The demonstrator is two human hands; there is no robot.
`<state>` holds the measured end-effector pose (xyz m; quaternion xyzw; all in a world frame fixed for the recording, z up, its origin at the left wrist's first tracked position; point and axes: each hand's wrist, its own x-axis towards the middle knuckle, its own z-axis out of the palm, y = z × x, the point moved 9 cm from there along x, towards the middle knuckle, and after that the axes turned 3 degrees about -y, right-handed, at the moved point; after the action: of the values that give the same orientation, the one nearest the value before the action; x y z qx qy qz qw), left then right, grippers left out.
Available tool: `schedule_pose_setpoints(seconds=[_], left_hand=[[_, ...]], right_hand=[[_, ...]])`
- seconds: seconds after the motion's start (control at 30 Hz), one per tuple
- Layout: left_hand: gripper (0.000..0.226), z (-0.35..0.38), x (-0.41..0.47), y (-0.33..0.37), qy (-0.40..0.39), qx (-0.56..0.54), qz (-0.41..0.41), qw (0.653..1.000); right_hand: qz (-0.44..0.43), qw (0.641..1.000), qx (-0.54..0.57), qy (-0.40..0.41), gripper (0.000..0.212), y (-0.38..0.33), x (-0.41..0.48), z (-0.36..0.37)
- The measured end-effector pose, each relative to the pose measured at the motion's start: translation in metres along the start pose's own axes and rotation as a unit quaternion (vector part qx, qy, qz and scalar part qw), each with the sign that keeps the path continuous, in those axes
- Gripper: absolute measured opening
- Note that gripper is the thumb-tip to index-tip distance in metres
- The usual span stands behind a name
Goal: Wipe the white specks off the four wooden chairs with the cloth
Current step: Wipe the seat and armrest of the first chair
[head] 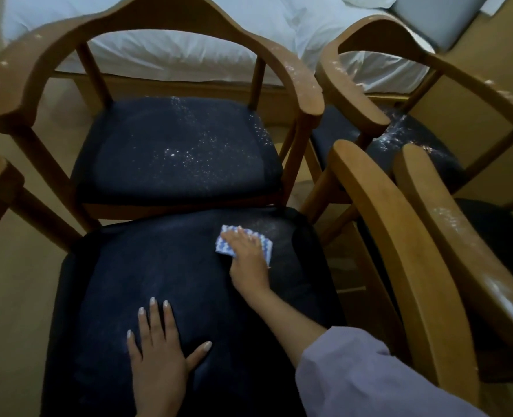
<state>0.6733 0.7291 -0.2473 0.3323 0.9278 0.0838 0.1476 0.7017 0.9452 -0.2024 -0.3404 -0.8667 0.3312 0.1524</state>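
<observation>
Four wooden chairs with dark blue seats stand close together. On the nearest chair's seat [147, 266] my right hand [247, 260] presses a blue-and-white patterned cloth [228, 246] flat near the far right corner, where a faint white haze remains. My left hand [159, 353] rests flat on the same seat's front, fingers spread. The far left chair [171, 145] has white specks across its seat and on its armrests. The far right chair [405, 139] shows specks on its seat and arm. The near right chair [459, 236] carries specks on its armrest.
A bed with white linen [189, 40] lies behind the chairs. A grey cushioned panel [438, 19] sits at the top right. The floor is tan. The chair arms crowd tightly on the right side.
</observation>
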Motion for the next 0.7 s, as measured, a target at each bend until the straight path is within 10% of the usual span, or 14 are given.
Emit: schedule_pose_setpoints(seconds=[0.37, 0.7], left_hand=[[0.091, -0.021, -0.01, 0.007, -0.172, 0.043, -0.051, 0.983], [0.059, -0.165, -0.063, 0.087, -0.167, -0.356, -0.099, 0.914]], right_hand=[[0.079, 0.981, 0.161, -0.067, 0.045, -0.029, -0.018, -0.073], [0.208, 0.921, 0.324, -0.056, 0.03, -0.102, -0.064, -0.178]])
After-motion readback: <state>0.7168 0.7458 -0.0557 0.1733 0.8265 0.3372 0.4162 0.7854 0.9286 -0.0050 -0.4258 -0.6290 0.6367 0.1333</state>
